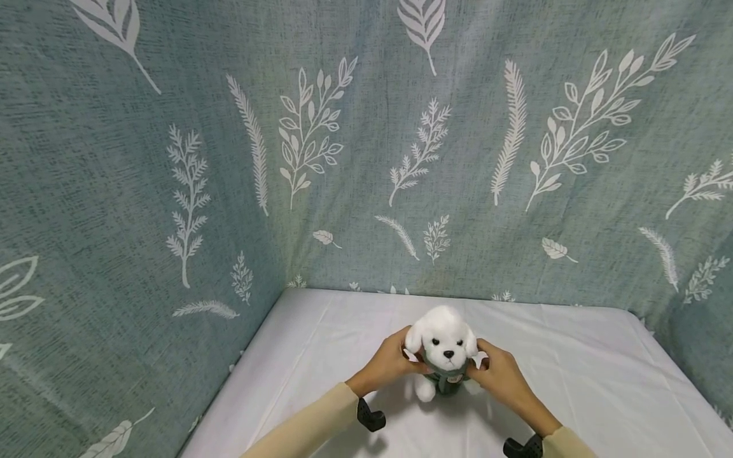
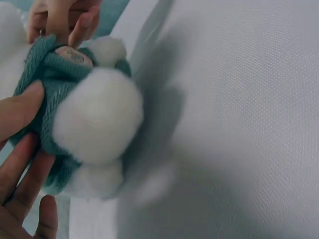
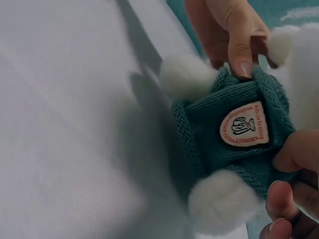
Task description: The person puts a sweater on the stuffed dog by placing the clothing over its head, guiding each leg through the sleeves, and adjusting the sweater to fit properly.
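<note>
A white plush dog [image 1: 445,334] in a green knitted sweater [image 3: 204,117] faces the head camera, upright at the middle of the white surface. My left hand [image 1: 395,357] grips its side below one floppy ear, thumb and fingers pinching the knit near the neck. On the opposite side my right hand [image 1: 499,374] pinches the sweater below the other ear. A stitched patch [image 3: 244,124] shows on the sweater's chest in the right wrist view. The dog's round white paws [image 2: 99,117] stick out from the sweater. Its back is hidden.
A white sheet [image 1: 321,337] covers the surface under the dog. Teal fabric [image 1: 366,165] printed with white leaves hangs behind and at both sides. Black wrist-worn devices [image 1: 371,416] sit beneath the wrists, next to beige sleeves [image 1: 315,420].
</note>
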Demonstrator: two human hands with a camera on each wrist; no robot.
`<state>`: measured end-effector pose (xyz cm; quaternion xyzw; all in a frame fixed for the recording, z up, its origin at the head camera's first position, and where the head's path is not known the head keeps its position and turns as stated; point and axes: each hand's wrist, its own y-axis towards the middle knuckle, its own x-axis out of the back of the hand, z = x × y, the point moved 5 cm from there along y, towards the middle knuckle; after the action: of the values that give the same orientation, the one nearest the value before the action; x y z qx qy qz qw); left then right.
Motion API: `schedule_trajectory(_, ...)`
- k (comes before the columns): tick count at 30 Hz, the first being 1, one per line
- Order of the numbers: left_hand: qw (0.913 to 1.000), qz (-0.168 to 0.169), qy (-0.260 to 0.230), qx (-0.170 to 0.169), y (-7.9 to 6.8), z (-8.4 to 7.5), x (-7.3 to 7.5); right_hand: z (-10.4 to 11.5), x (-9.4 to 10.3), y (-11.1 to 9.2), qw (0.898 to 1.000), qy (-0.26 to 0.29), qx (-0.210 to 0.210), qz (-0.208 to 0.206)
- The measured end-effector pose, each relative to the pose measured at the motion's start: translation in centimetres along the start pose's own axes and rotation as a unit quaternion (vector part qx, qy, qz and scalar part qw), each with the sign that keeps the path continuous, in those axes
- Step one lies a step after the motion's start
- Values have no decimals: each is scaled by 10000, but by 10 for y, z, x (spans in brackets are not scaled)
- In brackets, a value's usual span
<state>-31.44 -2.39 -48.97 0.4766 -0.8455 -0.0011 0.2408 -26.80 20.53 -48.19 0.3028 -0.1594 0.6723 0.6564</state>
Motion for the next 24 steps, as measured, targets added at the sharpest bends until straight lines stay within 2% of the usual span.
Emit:
schedule_trajectory(3,9994,-213,285,-57,0,-1,0,-3,1,1,9999,49,81,-120)
schedule_trajectory(6,9989,-267,390,-4,0,0,0,-5,-1,0,9998,109,67,-120)
schedule_trajectory(11,9996,-90,176,199,-4,5,-2,-8,-6,-3,9997,223,-80,86)
schedule_trajectory(15,9998,-47,84,187,-5,6,-4,-9,-7,-3,9993,285,-116,199)
schedule_trajectory(20,9996,41,279,83,-7,8,-5,-12,-7,-4,9990,330,-125,280)
schedule_trajectory(24,9978,261,613,32,-8,8,-4,-13,-5,-5,9989,233,-156,373)
